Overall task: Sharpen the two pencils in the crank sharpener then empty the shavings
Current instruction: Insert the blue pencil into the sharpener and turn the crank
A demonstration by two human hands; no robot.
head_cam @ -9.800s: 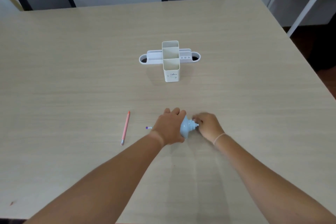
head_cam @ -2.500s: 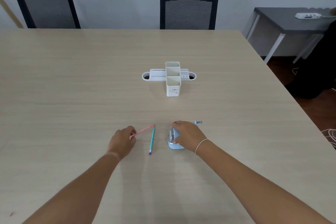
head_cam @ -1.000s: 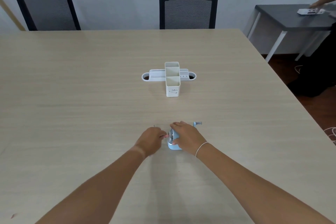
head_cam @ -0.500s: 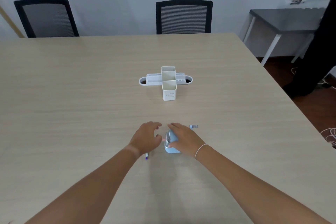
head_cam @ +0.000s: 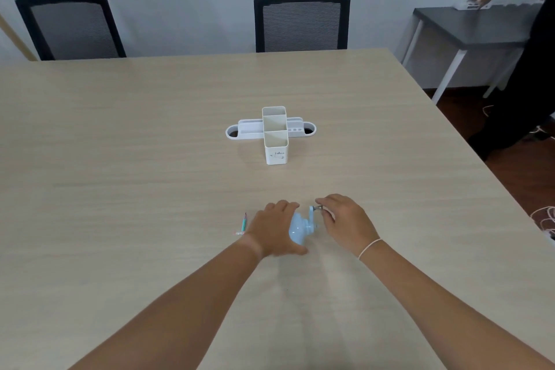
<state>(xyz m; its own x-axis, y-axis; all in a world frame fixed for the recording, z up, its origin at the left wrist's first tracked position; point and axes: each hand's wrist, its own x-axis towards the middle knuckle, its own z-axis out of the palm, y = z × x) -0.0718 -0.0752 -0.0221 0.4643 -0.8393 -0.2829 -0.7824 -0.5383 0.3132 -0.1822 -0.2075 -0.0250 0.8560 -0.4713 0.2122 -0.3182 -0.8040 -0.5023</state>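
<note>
A light blue crank sharpener (head_cam: 298, 230) stands on the wooden table (head_cam: 150, 159) near me. My left hand (head_cam: 274, 231) wraps over its left side and holds it down. My right hand (head_cam: 345, 221) pinches the metal crank handle (head_cam: 317, 208) on its right. The teal pencil (head_cam: 244, 222) lies on the table just left of my left hand. A short pink stub of the pink pencil (head_cam: 238, 233) shows at my left hand's edge; the rest is hidden under the hand.
A white desk organiser (head_cam: 274, 134) stands at the table's middle. Two black chairs (head_cam: 301, 22) are behind the far edge. At the right, a person in black (head_cam: 528, 69) reaches over a dark side table (head_cam: 468, 27). White cables (head_cam: 545, 216) lie on the floor.
My left hand has moved onto the sharpener's body with the pink pencil under it. My right hand has shifted from the body to the crank handle. The person at the right has stepped closer.
</note>
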